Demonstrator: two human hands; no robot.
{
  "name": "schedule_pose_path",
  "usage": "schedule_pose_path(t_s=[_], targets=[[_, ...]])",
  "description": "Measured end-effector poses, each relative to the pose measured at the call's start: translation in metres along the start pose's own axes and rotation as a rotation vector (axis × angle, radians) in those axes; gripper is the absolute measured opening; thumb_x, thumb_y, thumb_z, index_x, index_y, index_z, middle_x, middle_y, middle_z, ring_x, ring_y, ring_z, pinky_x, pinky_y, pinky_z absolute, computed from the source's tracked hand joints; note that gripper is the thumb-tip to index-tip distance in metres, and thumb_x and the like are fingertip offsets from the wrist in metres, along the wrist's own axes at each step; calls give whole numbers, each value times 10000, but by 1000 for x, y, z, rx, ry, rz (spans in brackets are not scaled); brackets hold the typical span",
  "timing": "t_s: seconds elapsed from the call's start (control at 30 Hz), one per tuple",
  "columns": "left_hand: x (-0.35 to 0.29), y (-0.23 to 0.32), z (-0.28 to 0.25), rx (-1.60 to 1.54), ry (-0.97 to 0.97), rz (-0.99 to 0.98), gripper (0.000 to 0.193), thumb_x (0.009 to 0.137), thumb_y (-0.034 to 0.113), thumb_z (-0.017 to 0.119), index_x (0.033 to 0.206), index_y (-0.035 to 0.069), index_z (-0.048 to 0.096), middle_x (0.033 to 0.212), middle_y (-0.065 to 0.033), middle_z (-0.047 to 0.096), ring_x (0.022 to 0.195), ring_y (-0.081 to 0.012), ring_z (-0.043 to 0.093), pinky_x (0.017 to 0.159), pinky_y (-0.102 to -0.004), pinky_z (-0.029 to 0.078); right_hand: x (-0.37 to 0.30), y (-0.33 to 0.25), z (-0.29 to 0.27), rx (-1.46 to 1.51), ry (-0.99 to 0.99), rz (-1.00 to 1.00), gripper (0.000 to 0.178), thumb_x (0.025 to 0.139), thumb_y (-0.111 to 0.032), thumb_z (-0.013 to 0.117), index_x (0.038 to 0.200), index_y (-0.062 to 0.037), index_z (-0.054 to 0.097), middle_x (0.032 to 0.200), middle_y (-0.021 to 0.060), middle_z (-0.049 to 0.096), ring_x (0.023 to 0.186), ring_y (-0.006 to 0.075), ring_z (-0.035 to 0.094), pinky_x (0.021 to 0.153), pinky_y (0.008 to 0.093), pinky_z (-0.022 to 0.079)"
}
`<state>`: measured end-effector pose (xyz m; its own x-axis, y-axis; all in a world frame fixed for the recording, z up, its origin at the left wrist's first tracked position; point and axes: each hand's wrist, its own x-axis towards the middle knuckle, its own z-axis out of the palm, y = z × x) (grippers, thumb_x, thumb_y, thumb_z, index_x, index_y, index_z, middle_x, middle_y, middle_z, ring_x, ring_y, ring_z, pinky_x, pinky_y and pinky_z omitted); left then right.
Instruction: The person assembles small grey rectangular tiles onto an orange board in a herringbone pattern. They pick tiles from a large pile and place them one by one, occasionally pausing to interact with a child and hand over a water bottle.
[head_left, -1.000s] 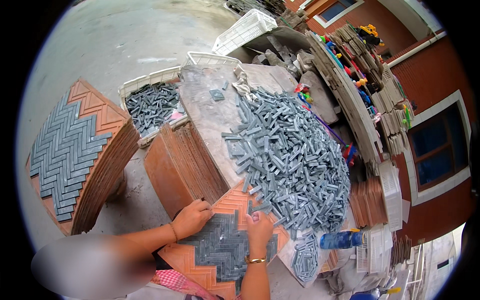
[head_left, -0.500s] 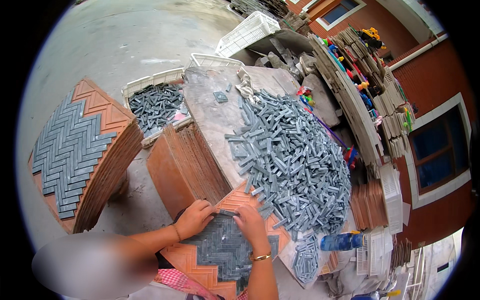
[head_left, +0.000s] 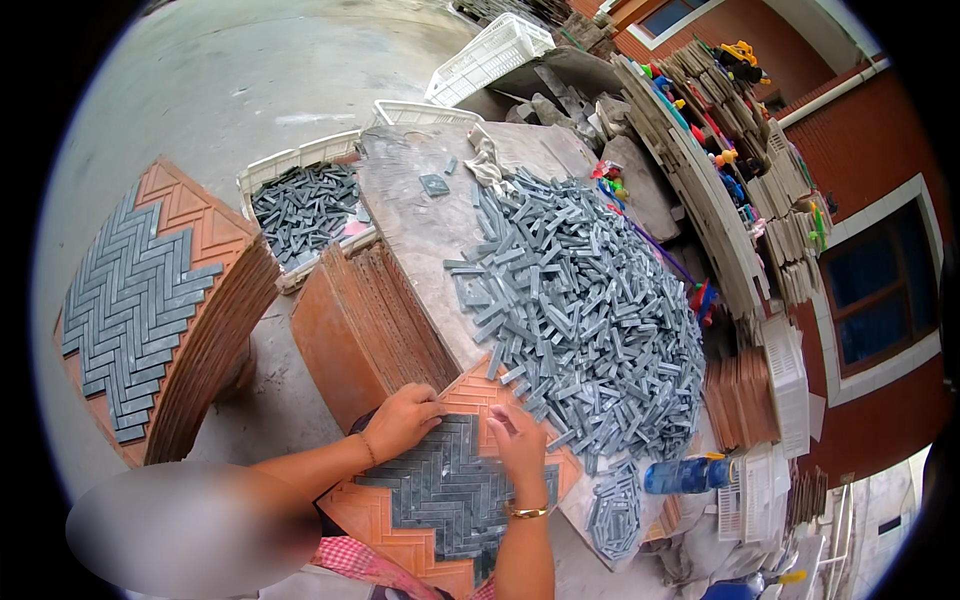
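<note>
Here's my left grip (head_left: 402, 420), fingertips bunched at the upper-left edge of the orange board (head_left: 365, 512); whether they pinch anything, I can't tell. My right grip (head_left: 520, 448) has thumb and fingers parted over that same board, grey strips (head_left: 440, 485) zigzagging across it below my hands. The board sits at the near end of the pale, scuffed counter (head_left: 412, 225), where a great heap of loose strips (head_left: 590, 320) sprawls, a blue bottle (head_left: 680, 477) close by. Left, stacked boards (head_left: 345, 335); beyond, concrete floor (head_left: 250, 90); right, a red wall (head_left: 865, 160) with a dark window (head_left: 880, 290).
</note>
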<state>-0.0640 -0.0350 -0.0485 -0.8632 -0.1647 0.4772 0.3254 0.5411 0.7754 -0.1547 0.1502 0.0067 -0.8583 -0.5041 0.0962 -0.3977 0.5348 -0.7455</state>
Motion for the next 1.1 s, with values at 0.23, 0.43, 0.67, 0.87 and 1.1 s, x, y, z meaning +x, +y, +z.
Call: schedule_pose_path(t_s=[0.23,0.43,0.67,0.87,1.1], targets=[[12,6,1,137,-121,-82,65,709,38,630,745,47,576,777,-74,520,783,-269,513,705,-360,448,-33,26,-18,-188,340,273,161,776,-140,669,823,5,618,708,93,643,627,152,617,580,268,473],[17,24,8,209,-52,4,71,695,36,638,745,45,590,809,-72,545,810,-271,515,722,-345,449,-18,9,-1,-304,370,343,292,705,-197,738,870,8,612,685,97,640,608,196,617,571,310,478],[9,12,12,114,-21,73,43,692,17,579,720,40,557,776,-79,504,760,-262,489,689,-339,433,-44,11,-16,-225,293,394,240,685,-114,717,865,21,635,709,106,646,612,176,620,584,292,489],[8,14,13,160,-25,71,41,688,18,586,722,37,573,785,-78,516,755,-266,493,688,-338,442,-54,-14,0,-228,229,256,210,690,-98,713,850,13,632,727,107,636,620,178,620,596,287,495],[7,13,12,133,-43,61,37,703,20,588,735,38,593,810,-72,542,799,-260,512,727,-340,450,-42,-7,24,-135,249,172,170,708,-47,692,848,3,608,737,117,615,637,229,612,602,331,487]])
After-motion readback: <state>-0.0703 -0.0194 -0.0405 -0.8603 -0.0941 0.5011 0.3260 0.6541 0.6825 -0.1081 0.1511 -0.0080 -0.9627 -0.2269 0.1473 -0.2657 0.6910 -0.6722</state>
